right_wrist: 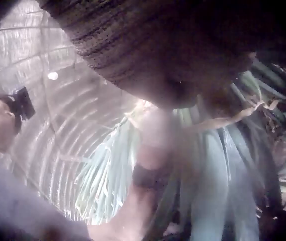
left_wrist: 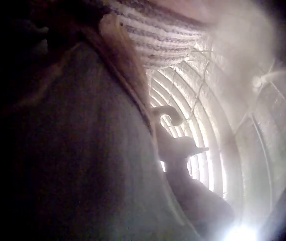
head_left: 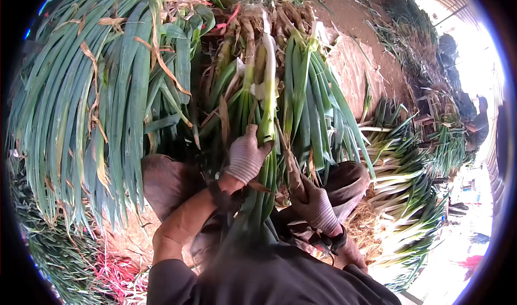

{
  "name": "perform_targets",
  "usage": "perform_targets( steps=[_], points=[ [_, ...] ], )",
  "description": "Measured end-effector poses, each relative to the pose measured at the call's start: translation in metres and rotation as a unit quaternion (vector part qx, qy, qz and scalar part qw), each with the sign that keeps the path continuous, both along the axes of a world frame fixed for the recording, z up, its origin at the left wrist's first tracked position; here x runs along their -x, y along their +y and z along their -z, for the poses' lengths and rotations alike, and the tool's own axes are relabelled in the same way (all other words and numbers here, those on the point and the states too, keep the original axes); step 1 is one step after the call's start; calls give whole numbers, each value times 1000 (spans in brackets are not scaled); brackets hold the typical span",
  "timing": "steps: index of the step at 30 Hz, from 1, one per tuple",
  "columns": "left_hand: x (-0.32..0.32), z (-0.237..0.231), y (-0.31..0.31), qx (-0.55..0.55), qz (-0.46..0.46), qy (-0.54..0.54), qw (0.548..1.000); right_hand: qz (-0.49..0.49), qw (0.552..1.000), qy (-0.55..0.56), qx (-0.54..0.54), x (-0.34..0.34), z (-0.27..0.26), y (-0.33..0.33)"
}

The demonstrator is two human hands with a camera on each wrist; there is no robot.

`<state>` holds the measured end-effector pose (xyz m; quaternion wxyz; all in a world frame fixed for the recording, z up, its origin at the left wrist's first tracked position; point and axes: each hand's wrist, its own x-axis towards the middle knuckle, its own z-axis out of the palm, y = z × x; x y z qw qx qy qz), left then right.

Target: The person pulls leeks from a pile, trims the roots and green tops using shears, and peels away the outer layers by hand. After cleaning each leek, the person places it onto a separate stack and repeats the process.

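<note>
A long green onion [head_left: 268, 73] points away from me, its peeled white shank above my left hand [head_left: 246, 155] and its green leaves trailing toward my lap. That hand, in a striped glove, grips it where white turns to green. Right of it, my gloved right hand [head_left: 314, 204] holds a brown withered leaf [head_left: 291, 170] whose upper end runs up beside the onion. Striped glove fabric [left_wrist: 158, 42] fills the top of the left wrist view. In the right wrist view the right glove [right_wrist: 148, 50] is dark and close, its fingertips hidden.
Unpeeled onions [head_left: 318, 100] lie just beyond my hands, between my knees. A tall heap of green leaves [head_left: 107, 89] stands at left. Cleaned onions [head_left: 401, 197] are laid in a row at right. Red ties [head_left: 116, 275] lie at lower left. Another person [head_left: 478, 124] is far right.
</note>
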<state>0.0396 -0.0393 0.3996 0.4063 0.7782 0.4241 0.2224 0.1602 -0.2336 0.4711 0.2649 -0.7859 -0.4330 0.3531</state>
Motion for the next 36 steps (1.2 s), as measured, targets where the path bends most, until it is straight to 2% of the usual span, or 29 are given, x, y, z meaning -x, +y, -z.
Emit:
perform_targets(
  steps=[2, 5, 7, 9, 11, 12, 13, 14, 15, 17, 18, 19, 21, 24, 27, 28, 31, 36],
  points=[
    [-3, 0, -3, 0, 0, -14, 1000, 8, 1000, -8, 21, -5, -1, 1],
    [-9, 0, -7, 12, -12, -41, 999, 10, 998, 7, -56, -20, 17, 7],
    [-13, -5, -10, 32, 7, -49, 998, 58, 996, 57, -31, -31, 9, 23],
    [-26, 5, -21, -26, 10, -35, 999, 30, 997, -39, -64, -47, -10, 44],
    [-42, 3, -37, -45, 53, -3, 998, 6, 996, -52, -71, -68, -11, 64],
    [-47, -23, -42, 2, 112, 125, 986, 8, 995, -51, -88, -68, -17, 72],
    [-50, -24, -44, -37, 156, 96, 982, 5, 997, -23, -69, -64, -30, 82],
    [-51, -23, -41, -36, 202, 139, 969, -2, 996, -18, -92, -65, -26, 86],
    [-47, -44, -30, -34, 248, 183, 951, -9, 993, -12, -116, -65, -22, 90],
    [-24, -59, 9, -39, 216, 96, 971, -14, 994, -39, -105, -64, -24, 100],
    [-19, -59, 30, -71, 145, 92, 983, -15, 993, -53, -101, -63, -24, 104],
    [-15, -57, 51, -103, 74, 87, 988, -20, 991, -65, -117, -65, 1, 105],
    [-18, -25, 102, -184, 27, 194, 963, -87, 993, -59, -58, -54, 21, 106],
    [-18, 0, 120, -252, 33, 206, 945, -79, 991, -85, -63, -30, 11, 115],
    [-30, 5, 124, -191, -12, 239, 952, -95, 986, -132, -32, -27, 15, 121],
    [-31, 0, 126, -123, -11, 248, 961, -107, 983, -152, -11, -27, 15, 122],
    [-28, -1, 144, -34, 20, 258, 965, -117, 979, -164, 27, -20, 10, 122],
    [-36, 6, 156, 14, 25, 246, 969, -100, 978, -180, 25, -18, 8, 126]
  ],
)
